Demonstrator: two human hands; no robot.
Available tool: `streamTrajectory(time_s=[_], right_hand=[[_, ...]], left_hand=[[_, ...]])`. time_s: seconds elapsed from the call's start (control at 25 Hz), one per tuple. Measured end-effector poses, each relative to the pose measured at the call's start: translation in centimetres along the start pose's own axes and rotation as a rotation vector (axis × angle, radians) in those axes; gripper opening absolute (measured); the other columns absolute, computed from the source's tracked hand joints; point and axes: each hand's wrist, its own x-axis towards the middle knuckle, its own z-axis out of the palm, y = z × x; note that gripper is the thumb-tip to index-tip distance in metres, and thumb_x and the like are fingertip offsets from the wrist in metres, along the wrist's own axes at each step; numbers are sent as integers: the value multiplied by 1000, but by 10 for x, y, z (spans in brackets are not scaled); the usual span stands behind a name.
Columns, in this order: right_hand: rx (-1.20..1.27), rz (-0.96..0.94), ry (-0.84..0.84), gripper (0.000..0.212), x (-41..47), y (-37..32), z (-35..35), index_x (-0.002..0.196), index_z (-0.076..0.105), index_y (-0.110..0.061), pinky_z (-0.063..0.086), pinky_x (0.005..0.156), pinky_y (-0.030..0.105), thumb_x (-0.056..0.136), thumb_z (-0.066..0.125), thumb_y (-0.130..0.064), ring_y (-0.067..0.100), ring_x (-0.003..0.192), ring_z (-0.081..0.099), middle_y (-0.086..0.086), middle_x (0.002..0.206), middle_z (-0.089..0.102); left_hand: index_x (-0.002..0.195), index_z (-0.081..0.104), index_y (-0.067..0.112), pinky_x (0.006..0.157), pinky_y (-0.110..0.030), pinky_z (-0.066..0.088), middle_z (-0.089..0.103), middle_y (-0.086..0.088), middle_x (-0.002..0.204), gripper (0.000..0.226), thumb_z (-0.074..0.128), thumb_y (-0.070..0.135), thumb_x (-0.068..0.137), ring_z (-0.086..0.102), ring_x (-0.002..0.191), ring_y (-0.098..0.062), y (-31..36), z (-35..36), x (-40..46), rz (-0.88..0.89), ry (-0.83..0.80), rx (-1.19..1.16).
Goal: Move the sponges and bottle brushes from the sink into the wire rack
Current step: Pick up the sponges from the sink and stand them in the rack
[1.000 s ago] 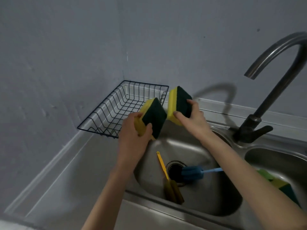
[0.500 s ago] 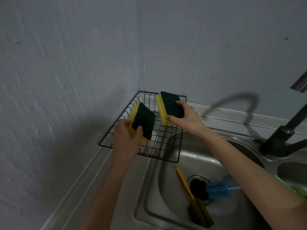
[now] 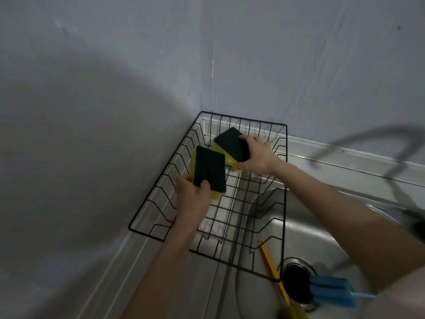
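A black wire rack (image 3: 161, 199) sits in the corner, left of the steel sink (image 3: 305, 236). My left hand (image 3: 192, 196) grips a yellow sponge with a dark green scrub face (image 3: 209, 169) over the middle of the rack. My right hand (image 3: 258, 155) holds a second yellow and green sponge (image 3: 230, 141) low over the rack's far end. In the sink basin lie a yellow-handled bottle brush (image 3: 272, 270) and a blue foam bottle brush (image 3: 331, 288), both beside the drain (image 3: 296, 282).
Grey walls meet in a corner right behind the rack. A grey counter strip runs along the left wall in front of the rack. The tap's shadow falls on the wall at the right.
Both hands have carried their sponges leftward and down, from above the sink edge to low over the rack. The view has swung left, and the tap has left the frame.
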Motion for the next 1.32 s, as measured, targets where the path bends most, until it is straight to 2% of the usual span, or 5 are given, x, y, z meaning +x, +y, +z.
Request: streamTrajectory(time_s=[0.72, 0.88, 1.04, 1.16, 1.32], right_hand=[[-61, -253, -65, 74, 83, 12, 35, 144, 21, -9, 14, 119, 35, 82, 60, -15, 25, 145, 10, 11, 156, 18], [110, -204, -23, 71, 65, 4, 21, 144, 23, -11, 20, 116, 34, 83, 60, -13, 25, 141, 21, 11, 152, 25], [412, 24, 50, 37, 31, -5, 6, 125, 44, -11, 46, 93, 35, 91, 49, -24, 28, 113, 55, 17, 127, 54], [609, 123, -264, 25, -3, -18, 0, 99, 48, -12, 53, 58, 19, 91, 47, -36, 19, 82, 61, 11, 95, 60], [555, 71, -309, 37, -14, -21, 9, 121, 45, -9, 54, 54, 16, 88, 55, -24, 9, 72, 58, 2, 93, 56]], left_hand=[[101, 29, 19, 92, -46, 51, 36, -8, 120, 26, 50, 11, 88, 52, 105, -25, -13, 9, 33, -37, -80, 9], [103, 29, 17, 90, -42, 51, 38, -12, 126, 25, 49, 12, 88, 52, 100, -22, -11, 4, 30, -63, -103, -19], [104, 29, 16, 71, -23, 51, 38, -11, 124, 24, 47, 9, 90, 54, 100, -20, 2, 1, 25, -29, -101, -147], [106, 28, 16, 66, -16, 51, 40, -10, 123, 26, 46, 7, 90, 53, 108, -20, 10, 5, 18, -10, -85, -250], [116, 25, 20, 84, -30, 51, 42, -10, 128, 34, 43, 6, 91, 52, 107, -20, 11, 14, 11, -24, -85, -268]])
